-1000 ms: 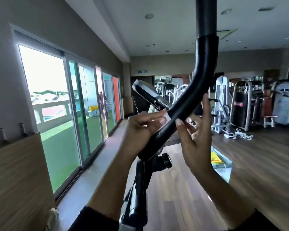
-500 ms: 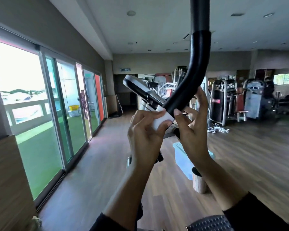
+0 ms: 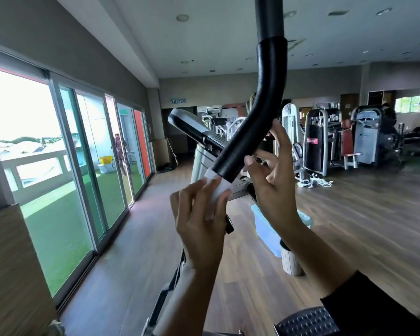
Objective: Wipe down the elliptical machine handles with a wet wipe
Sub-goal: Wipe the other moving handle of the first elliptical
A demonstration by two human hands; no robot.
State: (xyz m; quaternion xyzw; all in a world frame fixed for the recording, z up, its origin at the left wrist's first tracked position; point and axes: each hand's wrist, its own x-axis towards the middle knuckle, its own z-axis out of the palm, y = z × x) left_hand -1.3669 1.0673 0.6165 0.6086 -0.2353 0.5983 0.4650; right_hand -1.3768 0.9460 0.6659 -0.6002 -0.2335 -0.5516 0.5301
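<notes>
Handle [image 3: 262, 127] runs upright, curving down-left into wipe [image 3: 218, 187].

The handle [image 3: 264, 122] runs off the top edge; its lower end is hidden behind the wet wipe [image 3: 218, 187] and left hand [image 3: 199, 221]. Distant machines [image 3: 349, 139] blur.

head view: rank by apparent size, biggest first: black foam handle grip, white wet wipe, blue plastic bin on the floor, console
1. black foam handle grip, closest to the camera, which inflates it
2. console and blue plastic bin: look alike, both partly hidden, so unranked
3. wet wipe, mostly covered by the left hand
</notes>
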